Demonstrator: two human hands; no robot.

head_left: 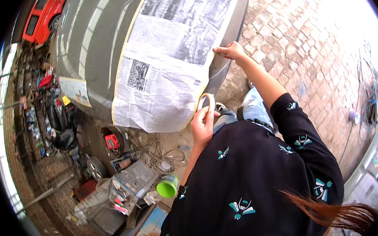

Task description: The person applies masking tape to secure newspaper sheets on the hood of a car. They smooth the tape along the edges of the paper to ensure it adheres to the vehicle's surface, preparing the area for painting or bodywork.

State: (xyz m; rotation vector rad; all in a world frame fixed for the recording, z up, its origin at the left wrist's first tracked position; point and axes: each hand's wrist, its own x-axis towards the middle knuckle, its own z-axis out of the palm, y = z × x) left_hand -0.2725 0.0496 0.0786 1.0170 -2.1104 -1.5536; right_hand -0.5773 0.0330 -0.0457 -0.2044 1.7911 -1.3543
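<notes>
A grey car body panel [92, 50] lies in front of me, partly covered by newspaper sheets [164, 80] edged with yellowish masking tape. My left hand [202, 126] holds a roll of masking tape [207, 102] upright by its lower rim, at the near right corner of the newspaper. Farther along the same right edge, my right hand [231, 51] has its thumb and index finger together at the tape strip bordering the paper. The other fingers are curled. Exactly how the fingertips grip the strip is too small to make out.
Brick paving [288, 36] extends to the right, with coiled cables [372, 101] beyond. At lower left are a green bucket [167, 187], a grey metal box [134, 179], tangled cord [165, 152] and scattered parts. A red vehicle [42, 18] stands at far left.
</notes>
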